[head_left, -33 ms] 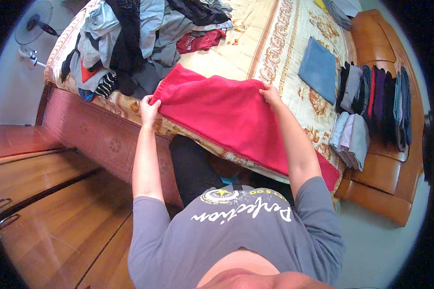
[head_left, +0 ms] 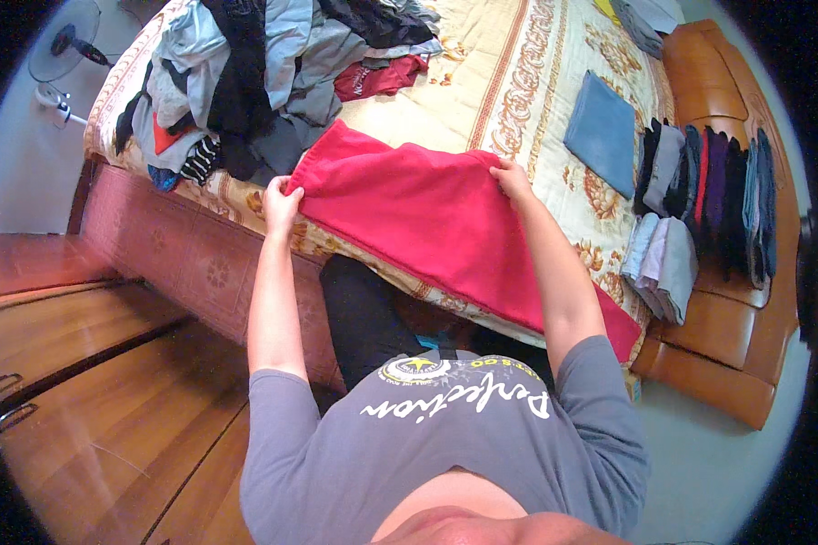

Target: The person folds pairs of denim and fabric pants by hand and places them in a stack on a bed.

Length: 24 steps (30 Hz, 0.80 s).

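Observation:
Spread along the near edge of the bed is a pair of red trousers (head_left: 418, 218), laid flat with the waist end at the left and the legs running down to the right. My left hand (head_left: 282, 202) pinches the near corner of the waist end. Farther right, my right hand (head_left: 511, 179) grips the upper edge, close to where the legs begin. Part of the legs lies hidden behind my right forearm.
A heap of mixed clothes (head_left: 245, 86) covers the bed's far left. Folded blue cloth (head_left: 600, 132) lies at the right, near rows of folded garments (head_left: 713, 195) against the wooden headboard (head_left: 745, 363). A fan (head_left: 64, 41) stands at far left, above a wooden cabinet (head_left: 91, 391).

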Available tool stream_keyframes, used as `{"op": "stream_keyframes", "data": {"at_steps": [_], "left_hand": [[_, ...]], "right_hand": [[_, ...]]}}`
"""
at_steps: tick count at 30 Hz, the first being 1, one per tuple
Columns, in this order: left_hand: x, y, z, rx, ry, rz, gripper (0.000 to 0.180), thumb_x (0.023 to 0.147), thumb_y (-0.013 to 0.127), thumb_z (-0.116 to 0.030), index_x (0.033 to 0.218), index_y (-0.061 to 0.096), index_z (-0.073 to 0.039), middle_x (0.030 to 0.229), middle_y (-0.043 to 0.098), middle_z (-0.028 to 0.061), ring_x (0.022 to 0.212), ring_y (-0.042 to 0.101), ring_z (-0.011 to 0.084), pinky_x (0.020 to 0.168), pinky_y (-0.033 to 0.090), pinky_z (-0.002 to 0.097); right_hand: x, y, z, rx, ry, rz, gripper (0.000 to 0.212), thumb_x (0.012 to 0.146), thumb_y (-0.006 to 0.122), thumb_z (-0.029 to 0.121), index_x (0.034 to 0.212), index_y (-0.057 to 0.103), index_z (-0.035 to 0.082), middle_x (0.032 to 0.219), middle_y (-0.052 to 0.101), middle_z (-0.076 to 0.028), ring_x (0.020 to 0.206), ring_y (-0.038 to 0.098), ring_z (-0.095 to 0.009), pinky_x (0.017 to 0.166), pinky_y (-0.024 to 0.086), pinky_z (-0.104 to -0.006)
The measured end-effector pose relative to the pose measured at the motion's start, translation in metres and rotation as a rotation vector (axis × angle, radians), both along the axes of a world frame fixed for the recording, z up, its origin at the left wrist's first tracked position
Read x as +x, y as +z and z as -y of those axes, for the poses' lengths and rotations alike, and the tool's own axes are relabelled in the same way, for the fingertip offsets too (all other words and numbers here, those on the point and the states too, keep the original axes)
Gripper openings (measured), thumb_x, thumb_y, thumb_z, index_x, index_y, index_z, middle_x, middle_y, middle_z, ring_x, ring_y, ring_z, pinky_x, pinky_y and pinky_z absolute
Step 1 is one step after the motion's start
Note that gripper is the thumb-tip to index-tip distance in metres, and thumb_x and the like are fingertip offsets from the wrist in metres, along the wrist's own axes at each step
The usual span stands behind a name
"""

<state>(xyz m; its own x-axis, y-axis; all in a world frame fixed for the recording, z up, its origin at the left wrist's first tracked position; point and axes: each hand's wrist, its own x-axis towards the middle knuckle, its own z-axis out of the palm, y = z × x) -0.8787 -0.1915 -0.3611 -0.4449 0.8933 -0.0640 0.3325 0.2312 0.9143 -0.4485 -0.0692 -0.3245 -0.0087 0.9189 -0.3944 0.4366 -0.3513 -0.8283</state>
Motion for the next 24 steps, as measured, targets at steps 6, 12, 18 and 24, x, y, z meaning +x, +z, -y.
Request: {"op": "stream_keyframes", "data": {"at_steps": [6, 12, 18, 24], "left_hand": [[0.020, 0.074, -0.048, -0.404, -0.258, -0.240, 0.048, 0.069, 0.066, -0.046, 0.092, 0.061, -0.003, 0.077, 0.064, 0.0124, 0.079, 0.062, 0.0260, 0.074, 0.046, 0.0361], [0.015, 0.060, -0.086, -0.416, -0.520, 0.463, 0.023, 0.081, 0.062, -0.022, 0.093, 0.061, -0.002, 0.078, 0.062, 0.0016, 0.066, 0.057, 0.0095, 0.063, 0.046, 0.0249], [0.018, 0.027, -0.093, -0.107, -0.252, -0.484, 0.035, 0.080, 0.059, -0.025, 0.108, 0.051, -0.005, 0.101, 0.061, 0.0142, 0.093, 0.059, 0.0293, 0.080, 0.045, 0.0357], [0.005, 0.044, -0.059, -0.118, -0.277, -0.276, 0.039, 0.078, 0.062, -0.031, 0.102, 0.053, -0.002, 0.095, 0.062, 0.0160, 0.088, 0.060, 0.0273, 0.076, 0.045, 0.0340]], "right_hand": [[-0.011, 0.003, -0.016, -0.095, -0.111, 0.112, 0.044, 0.076, 0.063, 0.039, 0.095, 0.062, -0.001, 0.083, 0.064, -0.008, 0.067, 0.058, -0.014, 0.060, 0.045, -0.0304], [-0.028, 0.048, -0.020, -0.413, 0.048, -0.208, 0.028, 0.084, 0.054, 0.019, 0.102, 0.059, -0.001, 0.090, 0.064, -0.007, 0.073, 0.059, -0.016, 0.067, 0.047, -0.0299], [-0.024, 0.020, -0.006, 0.138, 0.139, 0.275, 0.023, 0.082, 0.058, 0.020, 0.099, 0.058, 0.004, 0.089, 0.060, -0.007, 0.081, 0.057, -0.022, 0.074, 0.045, -0.0339], [-0.068, 0.035, 0.126, 0.951, 0.475, 0.597, 0.029, 0.067, 0.069, 0.029, 0.077, 0.052, 0.007, 0.067, 0.050, -0.010, 0.068, 0.052, -0.027, 0.060, 0.043, -0.0379]]}}
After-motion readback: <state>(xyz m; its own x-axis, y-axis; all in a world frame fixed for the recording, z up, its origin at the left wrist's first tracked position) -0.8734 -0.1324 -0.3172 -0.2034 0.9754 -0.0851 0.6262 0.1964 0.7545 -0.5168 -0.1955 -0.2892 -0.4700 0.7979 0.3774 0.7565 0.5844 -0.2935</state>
